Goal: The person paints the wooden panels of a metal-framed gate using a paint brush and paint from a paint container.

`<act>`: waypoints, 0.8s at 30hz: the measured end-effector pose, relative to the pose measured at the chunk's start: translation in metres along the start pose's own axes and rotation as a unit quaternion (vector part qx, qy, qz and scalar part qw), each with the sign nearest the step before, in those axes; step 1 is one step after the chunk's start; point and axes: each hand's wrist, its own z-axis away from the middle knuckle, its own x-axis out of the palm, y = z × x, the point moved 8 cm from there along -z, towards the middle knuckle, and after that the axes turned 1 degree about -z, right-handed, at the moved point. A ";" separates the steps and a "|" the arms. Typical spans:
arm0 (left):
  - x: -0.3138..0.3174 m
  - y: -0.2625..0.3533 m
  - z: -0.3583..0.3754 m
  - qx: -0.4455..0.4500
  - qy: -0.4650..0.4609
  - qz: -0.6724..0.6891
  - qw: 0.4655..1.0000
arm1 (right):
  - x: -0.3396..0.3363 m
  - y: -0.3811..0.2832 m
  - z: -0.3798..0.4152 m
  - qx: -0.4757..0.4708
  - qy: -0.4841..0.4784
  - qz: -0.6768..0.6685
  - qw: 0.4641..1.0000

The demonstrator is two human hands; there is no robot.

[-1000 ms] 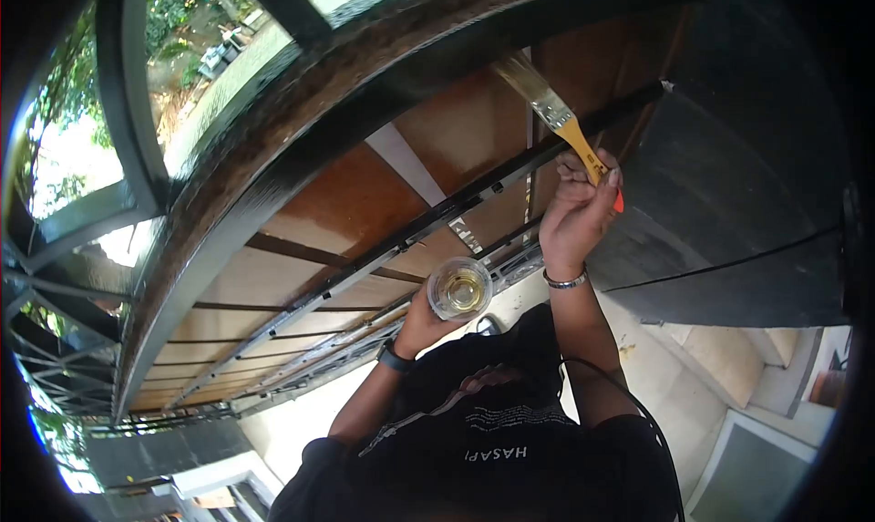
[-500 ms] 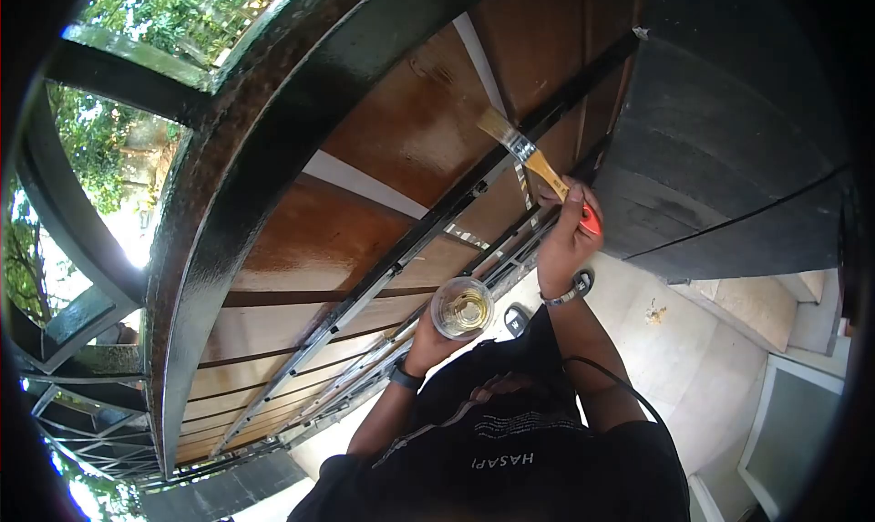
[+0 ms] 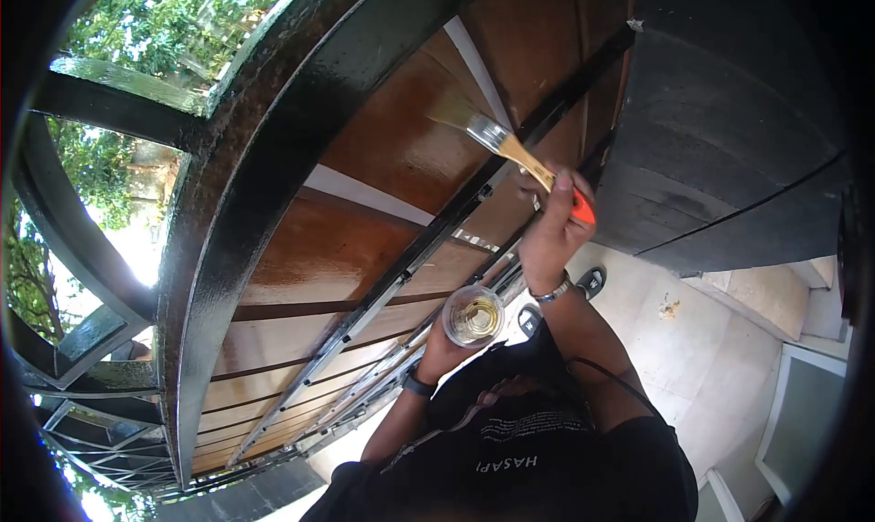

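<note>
A flat paintbrush (image 3: 522,157) with a wooden handle and red-orange end is held in my right hand (image 3: 556,221). Its bristles lie against a glossy reddish-brown wood panel (image 3: 401,130), left of the black metal bar (image 3: 447,214). Lower down, my left hand (image 3: 444,351) holds a clear cup (image 3: 473,317) with yellowish liquid inside. Below the wet-looking panels, the slats (image 3: 264,390) are paler.
A dark curved metal frame (image 3: 214,194) runs along the left, with trees beyond it. At the right are a black wall panel (image 3: 720,148), a stone step (image 3: 756,303) and a pale tiled floor (image 3: 656,340). Sandalled feet show below my right wrist.
My right hand has moved slightly left with the brush, whose bristles are now farther left on the panel. The cup in my left hand appears a little farther right.
</note>
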 end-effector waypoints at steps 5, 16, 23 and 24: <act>-0.007 -0.023 0.006 -0.038 0.001 0.004 0.999 | -0.051 0.002 0.014 -0.038 -0.030 0.143 0.989; 0.001 -0.018 0.004 -0.015 -0.023 0.034 0.999 | 0.024 -0.056 0.048 -0.375 -0.358 0.272 0.811; -0.009 -0.026 0.013 -0.037 0.008 0.038 0.999 | 0.023 -0.065 0.039 -0.391 -0.510 0.254 0.723; -0.009 -0.026 0.014 -0.038 0.007 0.038 0.999 | 0.029 -0.067 0.026 -0.408 -0.518 0.258 0.706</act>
